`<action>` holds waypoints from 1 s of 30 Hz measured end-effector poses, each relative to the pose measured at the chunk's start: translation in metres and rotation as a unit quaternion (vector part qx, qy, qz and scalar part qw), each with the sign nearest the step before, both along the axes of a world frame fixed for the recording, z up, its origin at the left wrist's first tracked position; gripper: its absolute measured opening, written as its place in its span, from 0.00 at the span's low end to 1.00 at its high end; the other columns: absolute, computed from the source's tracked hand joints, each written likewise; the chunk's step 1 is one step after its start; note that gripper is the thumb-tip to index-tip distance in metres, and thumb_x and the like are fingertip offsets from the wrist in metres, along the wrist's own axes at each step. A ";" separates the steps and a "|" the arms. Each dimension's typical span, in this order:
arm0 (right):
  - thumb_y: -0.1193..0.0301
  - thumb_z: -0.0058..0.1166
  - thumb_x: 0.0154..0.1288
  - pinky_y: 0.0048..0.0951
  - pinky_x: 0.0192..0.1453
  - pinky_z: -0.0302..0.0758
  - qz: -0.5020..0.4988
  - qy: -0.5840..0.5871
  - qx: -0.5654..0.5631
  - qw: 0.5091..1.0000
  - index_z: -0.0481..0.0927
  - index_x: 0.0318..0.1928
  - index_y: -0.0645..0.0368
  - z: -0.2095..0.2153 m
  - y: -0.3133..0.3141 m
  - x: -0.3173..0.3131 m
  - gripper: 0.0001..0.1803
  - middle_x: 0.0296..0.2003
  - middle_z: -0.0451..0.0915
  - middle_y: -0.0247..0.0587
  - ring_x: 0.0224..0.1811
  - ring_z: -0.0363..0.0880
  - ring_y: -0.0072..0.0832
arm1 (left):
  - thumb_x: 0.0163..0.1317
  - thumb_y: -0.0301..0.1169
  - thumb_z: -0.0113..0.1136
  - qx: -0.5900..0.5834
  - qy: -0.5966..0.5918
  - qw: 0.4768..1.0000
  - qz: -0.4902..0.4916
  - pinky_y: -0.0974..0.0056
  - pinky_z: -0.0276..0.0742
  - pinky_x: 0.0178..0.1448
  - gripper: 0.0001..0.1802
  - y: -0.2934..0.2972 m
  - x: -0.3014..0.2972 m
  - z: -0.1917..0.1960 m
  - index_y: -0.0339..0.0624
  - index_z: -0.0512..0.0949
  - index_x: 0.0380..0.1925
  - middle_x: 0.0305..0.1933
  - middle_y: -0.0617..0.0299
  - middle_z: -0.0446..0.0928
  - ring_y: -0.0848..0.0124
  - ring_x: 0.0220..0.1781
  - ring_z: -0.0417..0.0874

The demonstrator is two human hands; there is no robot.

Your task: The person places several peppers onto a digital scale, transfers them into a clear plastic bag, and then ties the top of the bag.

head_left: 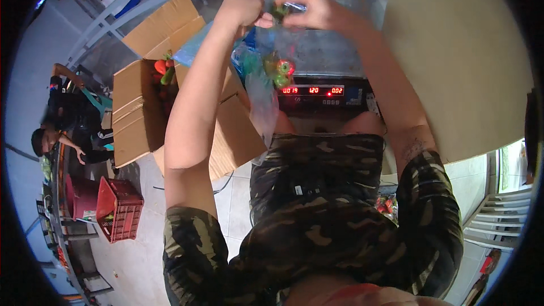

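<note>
In front of me, above a scale [323, 73], both my hands are raised close together. My left hand [245, 8] is closed, its fingertips pinching the top of a clear plastic bag [269, 42]. Facing it, my right hand [311, 11] curls its fingers and thumb round a small dark green item [279, 11], blurred by motion; its kind I cannot make out. Below the hands, several red and green peppers [283, 72] show at the scale's near edge, seemingly inside the bag. More thin bags, one of them whitish [263, 102], hang left of the peppers.
An open cardboard box [133, 116] with red and green vegetables [164, 71] stands left of my arm, blue plastic [195, 45] on it. A red crate [122, 209] is on the floor; another person [65, 116] sits at far left. A large beige board [459, 51] rises on the right.
</note>
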State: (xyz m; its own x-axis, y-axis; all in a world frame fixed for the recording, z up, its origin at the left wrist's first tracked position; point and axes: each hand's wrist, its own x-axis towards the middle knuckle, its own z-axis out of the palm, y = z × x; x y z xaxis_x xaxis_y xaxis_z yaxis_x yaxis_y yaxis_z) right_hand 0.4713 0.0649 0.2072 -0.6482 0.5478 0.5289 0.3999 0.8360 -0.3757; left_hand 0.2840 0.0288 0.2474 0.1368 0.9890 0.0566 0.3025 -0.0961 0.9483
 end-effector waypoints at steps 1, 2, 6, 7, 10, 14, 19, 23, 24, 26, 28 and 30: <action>0.61 0.61 0.46 0.31 0.50 0.69 -0.075 -0.069 0.079 0.992 0.76 0.46 0.55 -0.008 -0.004 -0.001 0.25 0.44 0.77 0.42 0.45 0.75 0.35 | 0.56 0.19 0.47 0.001 0.007 1.000 -0.003 0.68 0.80 0.26 0.17 0.000 -0.003 0.004 0.22 0.69 0.47 0.36 0.46 0.75 0.69 0.23 0.78; 0.60 0.59 0.47 0.32 0.50 0.69 -0.150 -0.136 0.157 0.967 0.75 0.48 0.55 -0.017 -0.008 -0.002 0.25 0.44 0.77 0.42 0.46 0.74 0.37 | 0.56 0.19 0.47 0.003 0.013 1.000 -0.005 0.68 0.81 0.27 0.17 -0.001 -0.004 0.007 0.22 0.69 0.47 0.37 0.46 0.75 0.69 0.23 0.78; 0.70 0.57 0.47 0.30 0.40 0.73 -0.111 -0.190 0.088 0.972 0.77 0.47 0.56 -0.010 -0.007 0.005 0.22 0.37 0.79 0.44 0.33 0.77 0.35 | 0.54 0.17 0.47 0.019 0.009 1.000 0.002 0.69 0.82 0.30 0.16 -0.014 -0.003 0.007 0.24 0.71 0.45 0.36 0.47 0.76 0.69 0.25 0.78; 0.69 0.56 0.48 0.29 0.39 0.74 -0.074 -0.187 0.025 0.979 0.77 0.47 0.58 -0.003 -0.008 0.007 0.22 0.36 0.79 0.43 0.32 0.77 0.33 | 0.53 0.17 0.47 0.019 0.025 1.000 -0.002 0.69 0.82 0.31 0.16 -0.017 -0.004 0.010 0.24 0.72 0.44 0.36 0.47 0.76 0.70 0.25 0.79; 0.69 0.54 0.52 0.26 0.36 0.74 -0.040 -0.076 -0.167 0.982 0.77 0.45 0.64 0.016 -0.020 0.022 0.19 0.34 0.81 0.42 0.30 0.78 0.28 | 0.51 0.15 0.47 0.032 0.058 0.998 -0.003 0.69 0.82 0.31 0.15 -0.027 -0.009 0.021 0.26 0.74 0.41 0.34 0.49 0.76 0.70 0.26 0.79; 0.64 0.52 0.58 0.22 0.33 0.74 -0.068 -0.002 -0.223 0.972 0.76 0.44 0.68 0.037 -0.038 0.031 0.19 0.35 0.80 0.42 0.28 0.78 0.25 | 0.47 0.14 0.46 0.049 0.072 0.996 -0.003 0.70 0.81 0.30 0.14 -0.037 -0.016 0.035 0.26 0.77 0.35 0.30 0.51 0.77 0.71 0.24 0.78; 0.56 0.51 0.60 0.22 0.35 0.74 -0.109 -0.038 -0.248 0.962 0.77 0.43 0.67 0.053 -0.060 0.027 0.24 0.35 0.80 0.41 0.28 0.78 0.24 | 0.46 0.13 0.45 0.064 0.104 0.992 0.015 0.70 0.80 0.26 0.14 -0.048 -0.014 0.049 0.25 0.77 0.32 0.24 0.54 0.76 0.70 0.21 0.77; 0.57 0.51 0.60 0.23 0.37 0.74 -0.102 0.000 -0.243 0.965 0.77 0.42 0.67 0.060 -0.074 0.023 0.23 0.35 0.80 0.41 0.30 0.78 0.23 | 0.47 0.14 0.45 0.091 0.078 0.993 0.019 0.69 0.79 0.24 0.13 -0.047 -0.009 0.045 0.25 0.77 0.32 0.22 0.54 0.75 0.72 0.19 0.76; 0.58 0.52 0.60 0.23 0.38 0.74 -0.048 0.021 -0.217 0.975 0.77 0.41 0.67 0.055 -0.078 0.019 0.22 0.34 0.80 0.41 0.31 0.78 0.23 | 0.48 0.15 0.45 0.093 0.064 0.994 0.005 0.69 0.79 0.24 0.13 -0.052 -0.007 0.046 0.26 0.77 0.32 0.22 0.54 0.75 0.72 0.19 0.77; 0.60 0.53 0.59 0.24 0.38 0.74 -0.002 0.002 -0.162 0.987 0.78 0.39 0.67 0.047 -0.087 0.004 0.20 0.32 0.80 0.39 0.33 0.78 0.22 | 0.48 0.15 0.45 0.136 0.078 0.988 0.002 0.69 0.79 0.24 0.12 -0.060 0.000 0.049 0.27 0.77 0.32 0.22 0.55 0.75 0.72 0.20 0.77; 0.63 0.54 0.59 0.24 0.38 0.73 -0.036 -0.078 -0.109 0.990 0.78 0.36 0.67 0.041 -0.100 -0.016 0.16 0.30 0.80 0.38 0.35 0.78 0.21 | 0.50 0.16 0.46 0.146 0.068 0.987 -0.016 0.69 0.78 0.23 0.10 -0.069 0.018 0.053 0.27 0.76 0.31 0.22 0.57 0.75 0.72 0.20 0.78; 0.65 0.55 0.58 0.23 0.37 0.73 -0.052 0.045 -0.193 0.979 0.77 0.34 0.66 0.026 -0.083 -0.027 0.14 0.29 0.80 0.36 0.35 0.77 0.20 | 0.50 0.16 0.46 0.266 0.115 0.957 -0.028 0.70 0.78 0.24 0.11 -0.063 0.018 0.044 0.27 0.75 0.33 0.25 0.57 0.76 0.72 0.21 0.78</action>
State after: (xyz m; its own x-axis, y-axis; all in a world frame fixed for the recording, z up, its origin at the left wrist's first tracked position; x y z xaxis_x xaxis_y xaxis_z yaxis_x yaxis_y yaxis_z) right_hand 0.4442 -0.0183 0.2327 -0.5386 0.7784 0.3226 0.4251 0.5816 -0.6936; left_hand 0.3016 -0.0340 0.2912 0.2583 0.8197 0.5112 0.4767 -0.5684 0.6706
